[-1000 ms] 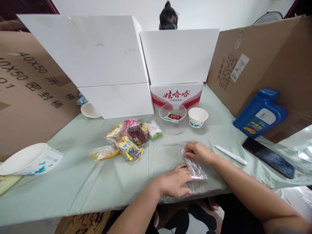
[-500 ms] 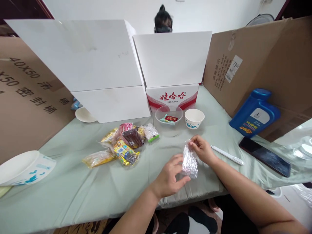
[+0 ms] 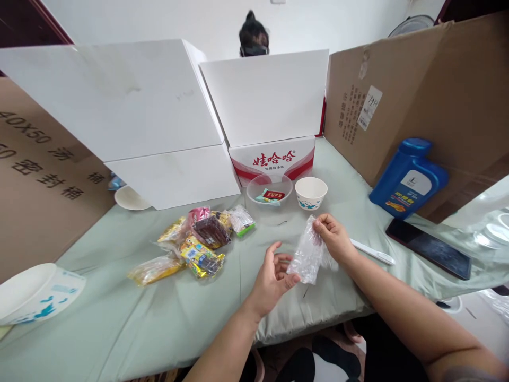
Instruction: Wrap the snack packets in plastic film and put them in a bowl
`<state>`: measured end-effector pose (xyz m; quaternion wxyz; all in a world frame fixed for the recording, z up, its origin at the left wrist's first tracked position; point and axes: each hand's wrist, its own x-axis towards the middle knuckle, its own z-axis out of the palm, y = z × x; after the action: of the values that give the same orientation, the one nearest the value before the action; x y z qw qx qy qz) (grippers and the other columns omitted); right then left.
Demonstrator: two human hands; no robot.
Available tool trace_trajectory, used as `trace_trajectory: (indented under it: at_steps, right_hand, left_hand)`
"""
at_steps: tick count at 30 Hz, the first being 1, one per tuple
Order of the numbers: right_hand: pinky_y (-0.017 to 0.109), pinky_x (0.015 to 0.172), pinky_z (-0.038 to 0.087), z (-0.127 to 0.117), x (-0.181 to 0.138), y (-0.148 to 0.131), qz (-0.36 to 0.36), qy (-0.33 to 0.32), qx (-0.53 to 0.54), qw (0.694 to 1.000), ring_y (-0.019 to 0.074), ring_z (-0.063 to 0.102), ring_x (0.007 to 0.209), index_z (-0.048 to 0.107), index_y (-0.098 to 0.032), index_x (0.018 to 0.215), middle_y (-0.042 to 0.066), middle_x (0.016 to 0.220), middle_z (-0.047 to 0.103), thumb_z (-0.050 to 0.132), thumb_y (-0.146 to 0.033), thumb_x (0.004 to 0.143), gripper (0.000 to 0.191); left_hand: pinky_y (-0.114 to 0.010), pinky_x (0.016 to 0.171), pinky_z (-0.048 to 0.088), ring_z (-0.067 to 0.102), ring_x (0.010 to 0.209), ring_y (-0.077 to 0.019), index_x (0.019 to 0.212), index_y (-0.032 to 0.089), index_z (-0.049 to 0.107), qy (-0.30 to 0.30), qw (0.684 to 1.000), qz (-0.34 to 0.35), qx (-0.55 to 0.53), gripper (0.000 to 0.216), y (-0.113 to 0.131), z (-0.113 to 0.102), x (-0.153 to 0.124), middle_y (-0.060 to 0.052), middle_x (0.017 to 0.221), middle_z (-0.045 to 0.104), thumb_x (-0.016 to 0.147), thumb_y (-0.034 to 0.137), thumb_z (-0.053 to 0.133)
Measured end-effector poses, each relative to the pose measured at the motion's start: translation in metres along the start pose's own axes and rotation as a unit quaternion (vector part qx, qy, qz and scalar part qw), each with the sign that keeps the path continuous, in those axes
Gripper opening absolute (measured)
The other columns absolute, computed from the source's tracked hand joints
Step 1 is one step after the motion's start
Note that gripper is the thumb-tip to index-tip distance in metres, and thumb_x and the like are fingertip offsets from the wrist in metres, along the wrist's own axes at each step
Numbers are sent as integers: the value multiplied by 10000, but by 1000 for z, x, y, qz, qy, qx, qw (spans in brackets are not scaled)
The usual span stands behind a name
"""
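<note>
A clear, crinkled plastic bag is stretched between my two hands, just over the near part of the table. My right hand pinches its upper right edge between thumb and fingers. At the lower left corner, my left hand has its thumb on the bag with the fingers curled behind, the index finger raised. More crumpled clear plastic shows beneath my right hand. A small dark strand lies just below the bag. Whether anything is inside the bag I cannot make out.
Several wrapped snacks lie left of my hands. Behind stand a clear bowl holding packets and a paper bowl. Rightward are a white utility knife, a phone and a blue bottle. Boxes wall the table; a person sits beyond.
The bunched plastic has been spread flatter between my hands. My left thumb has come onto its lower corner, and the view has shifted slightly right.
</note>
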<state>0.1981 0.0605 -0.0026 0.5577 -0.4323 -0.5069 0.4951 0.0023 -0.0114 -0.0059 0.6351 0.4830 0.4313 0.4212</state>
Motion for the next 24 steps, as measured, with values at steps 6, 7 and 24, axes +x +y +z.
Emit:
trace_trajectory:
  at_steps: [6,7,24]
  right_hand:
    - [232,498,402,11,-14,-1,35,-165,-17,986,92,467,536,506,-203,913,-52,649,506,641,-632,770,472]
    - [239,513,427,12,-16,0,43,-183,-13,982,102,494,562,500,-204,1001,-47,678,518,632,-649,766,520]
    - [532,1057,351,7,-31,-13,-389,-254,-372,804,325,322,1386,413,-244,1375,152,1440,444,639,-241,817,602]
  left_hand:
    - [-254,662,431,564,724,-152,918,123,639,-4,999,-32,6,481,1,-2,7,-40,803,625,636,472,811]
    - [-241,630,409,540,669,-134,824,127,641,26,999,-25,16,399,1,-1,8,-16,724,605,665,461,790]
    - [-229,663,465,609,681,-122,890,137,677,147,969,-29,-198,440,11,-10,16,-11,773,690,558,352,869]
